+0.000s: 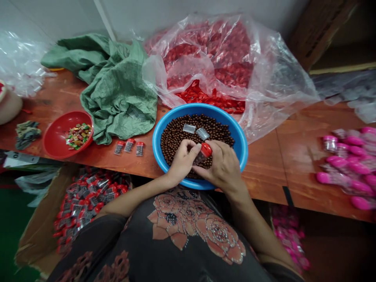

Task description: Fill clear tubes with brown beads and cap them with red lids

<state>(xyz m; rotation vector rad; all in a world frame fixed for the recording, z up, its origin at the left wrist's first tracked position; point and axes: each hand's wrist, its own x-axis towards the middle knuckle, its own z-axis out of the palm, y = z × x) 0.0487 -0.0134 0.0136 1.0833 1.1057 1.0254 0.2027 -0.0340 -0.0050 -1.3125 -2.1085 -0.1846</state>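
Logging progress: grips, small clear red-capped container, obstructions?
Left grip and right grip on red-capped container. Over round blue plastic basin of brown beads. Two clear rectangular boxes on beads, not blocking.

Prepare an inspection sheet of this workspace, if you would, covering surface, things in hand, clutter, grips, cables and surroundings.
Surface: reddish-brown wooden table, a dark strip at its front edge.
Things in hand: red-capped container above a blue basin of brown beads; two clear containers lie on the beads.
Clutter: green woven sack, red bowl of small colourful pieces, three small red-capped containers, pink-capped containers, clear plastic bag of red pieces.
Grips: left grip and right grip, bare, both hold the red-capped container.
Cables: nothing seen.
Surroundings: pale wall behind; cardboard box below, holding more red-capped containers.
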